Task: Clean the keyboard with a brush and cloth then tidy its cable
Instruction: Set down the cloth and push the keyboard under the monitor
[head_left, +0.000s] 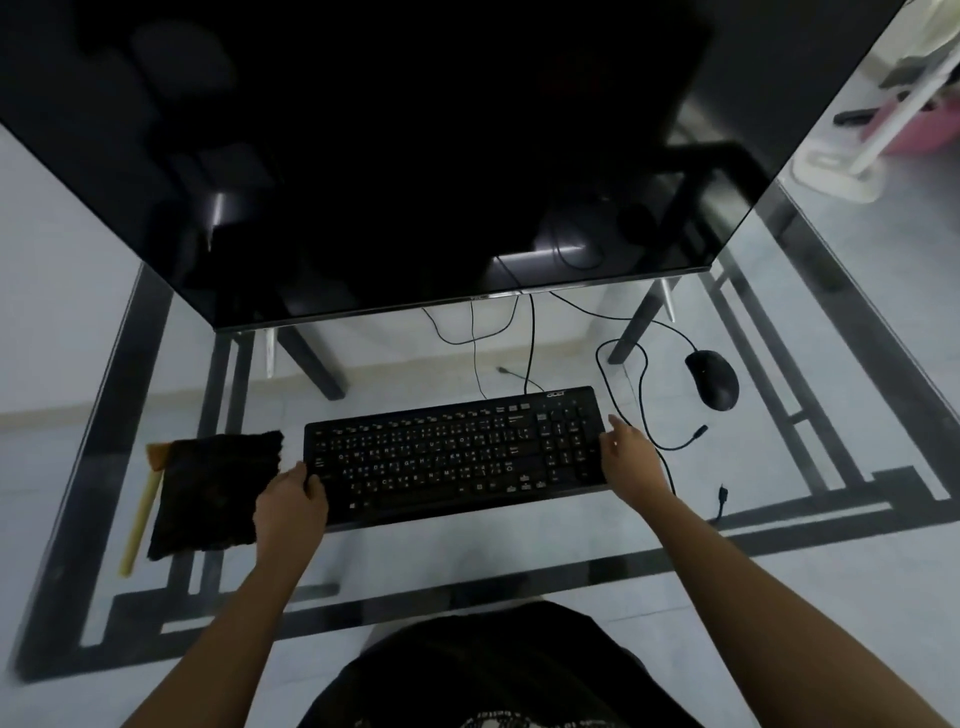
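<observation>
A black keyboard lies flat on the glass desk, in front of the monitor. My left hand grips the keyboard's near left corner, thumb on top of the edge. At the right end, my right hand touches the side, fingers curled against it. The keyboard's thin black cable runs from its back edge up under the monitor. A dark cloth lies flat to the left of the keyboard. Beside the cloth lies a brush with a pale yellow handle and orange bristles.
A large dark monitor stands at the back on two legs. A black mouse sits at the right, its cable looping behind my right hand. A loose plug end lies near the right forearm. Floor shows through the glass.
</observation>
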